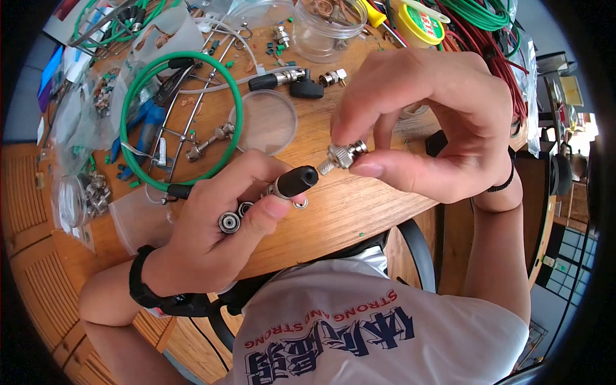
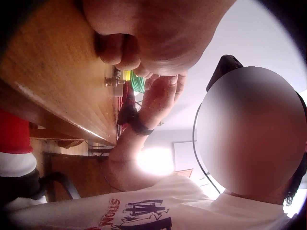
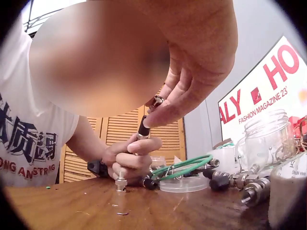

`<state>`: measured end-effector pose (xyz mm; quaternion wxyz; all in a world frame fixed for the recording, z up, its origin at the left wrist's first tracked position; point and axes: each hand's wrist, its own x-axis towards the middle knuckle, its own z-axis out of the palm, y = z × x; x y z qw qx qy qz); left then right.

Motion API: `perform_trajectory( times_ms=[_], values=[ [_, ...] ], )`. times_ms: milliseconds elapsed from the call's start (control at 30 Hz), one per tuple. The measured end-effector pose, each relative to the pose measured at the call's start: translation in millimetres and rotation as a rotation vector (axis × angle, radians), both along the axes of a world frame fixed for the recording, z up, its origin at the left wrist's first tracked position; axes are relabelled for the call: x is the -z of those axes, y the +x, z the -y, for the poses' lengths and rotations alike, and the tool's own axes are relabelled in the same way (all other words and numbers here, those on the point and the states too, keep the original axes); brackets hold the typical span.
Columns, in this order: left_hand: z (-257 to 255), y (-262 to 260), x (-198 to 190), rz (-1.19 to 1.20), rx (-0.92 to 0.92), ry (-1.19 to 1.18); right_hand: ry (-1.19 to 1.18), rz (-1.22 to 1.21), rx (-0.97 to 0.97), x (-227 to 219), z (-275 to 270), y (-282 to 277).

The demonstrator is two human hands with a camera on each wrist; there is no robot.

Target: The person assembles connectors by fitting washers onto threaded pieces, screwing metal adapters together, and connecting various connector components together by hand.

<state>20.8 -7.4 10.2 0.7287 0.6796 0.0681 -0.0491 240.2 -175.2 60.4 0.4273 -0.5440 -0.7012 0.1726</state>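
1. We count one small, knurled, silver metal connector (image 1: 341, 156), pinched in the right fingers (image 1: 350, 122).
2. We see one black, tapered, tubular sleeve (image 1: 298, 181), gripped in the left fingers (image 1: 256, 168).
3. We find two round, silver, ring-ended metal pieces (image 1: 229, 222) just beside the left fingers, towards the palm.
4. We have one looped green cable with black ends (image 1: 239, 122), beyond the left fingers.
5. We count one clear, shallow, round plastic lid (image 1: 273, 122), also beyond them.
6. We see one round yellow tub with a green label (image 1: 418, 25), beyond the right fingers.
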Motion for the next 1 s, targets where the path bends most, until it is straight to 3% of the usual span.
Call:
perform_trajectory(
  times_ms=[467, 567, 667, 733, 833, 1000],
  values=[
    [-3, 0, -2, -0.084, -0.024, 0.116, -0.025, 0.047, 0.033, 9, -3, -1],
    [-4, 1, 5, 0.048, 0.014, 0.161, -0.037, 0.054, 0.079, 11, -2, -1],
    [-3, 2, 1, 0.01, -0.005, 0.095, -0.088, 0.108, 0.135, 13, -1, 3],
    [-2, 2, 0, 0.019, 0.0, 0.117, -0.253, 0.27, 0.086, 12, 0, 5],
    [-2, 3, -1, 0.033, 0.005, 0.149, -0.282, 0.399, 0.058, 14, 1, 2],
    [-2, 3, -4, 0.021, 0.002, 0.164, -0.284, 0.388, 0.088, 16, 1, 3]
  ],
)
